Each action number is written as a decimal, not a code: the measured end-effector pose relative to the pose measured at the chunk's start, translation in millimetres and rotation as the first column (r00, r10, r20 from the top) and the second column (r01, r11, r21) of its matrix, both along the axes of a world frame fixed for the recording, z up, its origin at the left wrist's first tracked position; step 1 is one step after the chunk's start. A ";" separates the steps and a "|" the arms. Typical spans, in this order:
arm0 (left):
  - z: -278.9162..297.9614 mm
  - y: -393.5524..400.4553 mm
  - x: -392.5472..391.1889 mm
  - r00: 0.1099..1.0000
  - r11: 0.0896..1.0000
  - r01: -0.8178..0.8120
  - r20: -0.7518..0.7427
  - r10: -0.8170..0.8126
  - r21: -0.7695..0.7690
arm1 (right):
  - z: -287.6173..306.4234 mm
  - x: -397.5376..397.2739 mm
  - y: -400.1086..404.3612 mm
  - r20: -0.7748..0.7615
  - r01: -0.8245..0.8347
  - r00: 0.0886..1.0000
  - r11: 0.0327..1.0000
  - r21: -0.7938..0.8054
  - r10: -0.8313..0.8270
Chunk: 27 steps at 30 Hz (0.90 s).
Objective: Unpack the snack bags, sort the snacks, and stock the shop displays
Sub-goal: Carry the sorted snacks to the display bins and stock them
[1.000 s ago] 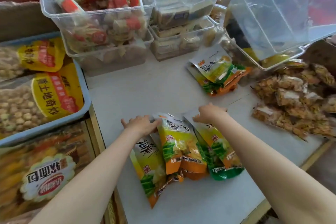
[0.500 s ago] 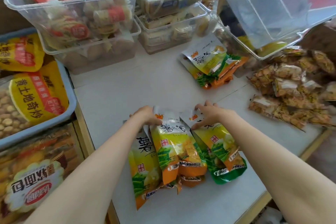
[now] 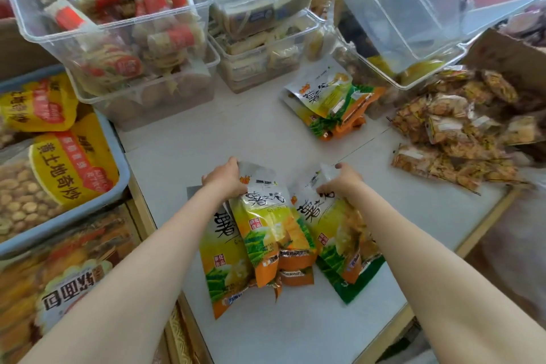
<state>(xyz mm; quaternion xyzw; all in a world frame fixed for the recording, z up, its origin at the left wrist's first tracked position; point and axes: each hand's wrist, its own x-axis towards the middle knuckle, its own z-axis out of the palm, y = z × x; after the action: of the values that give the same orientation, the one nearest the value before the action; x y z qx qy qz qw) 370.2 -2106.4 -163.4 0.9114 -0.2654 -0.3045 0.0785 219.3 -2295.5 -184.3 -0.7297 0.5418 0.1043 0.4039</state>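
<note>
Midway through sorting. Left hand (image 3: 226, 179) and right hand (image 3: 342, 182) each gripping top edges of chip bags (image 3: 269, 224) fanned on the counter (image 3: 251, 133), fingers curled round them; another pile (image 3: 331, 103) sorted beyond, empty clear bin (image 3: 413, 9) unstocked.

Two hands (image 3: 226, 177) (image 3: 342, 182) gripped a cluster of about five chip bags (image 3: 266, 224). Beyond the right hand lay roughly three more (image 3: 328, 97). Five clear bins (image 3: 118, 23) stood past both hands.

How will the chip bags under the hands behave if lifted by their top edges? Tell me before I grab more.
Probably light and puffy: the chip bags look air-filled. Likely floppy at the top, since the left hand and right hand crumple the seals. The glossy film could let overlapping bags slide apart.
</note>
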 end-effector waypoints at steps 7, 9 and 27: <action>51.9 37.7 1.6 0.990 0.984 -0.065 -0.133 0.043 -0.167 | 71.7 32.7 25.9 0.266 0.044 0.964 0.966 -0.256 0.027; 72.8 53.8 0.2 0.990 0.956 -0.096 -0.128 0.062 -0.277 | 101.3 42.0 44.5 0.345 0.055 0.936 0.942 -0.332 0.067; 230.7 575.7 -46.9 0.789 0.682 -0.259 0.258 0.558 -0.684 | 302.0 62.1 519.2 0.818 -0.184 0.475 0.946 -0.267 0.324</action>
<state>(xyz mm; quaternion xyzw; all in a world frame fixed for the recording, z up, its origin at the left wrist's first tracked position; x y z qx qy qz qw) 323.3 -1530.7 67.3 0.9145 -0.1432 0.0436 0.3758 281.3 -1776.3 117.7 -0.7848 0.1649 -0.2472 0.5438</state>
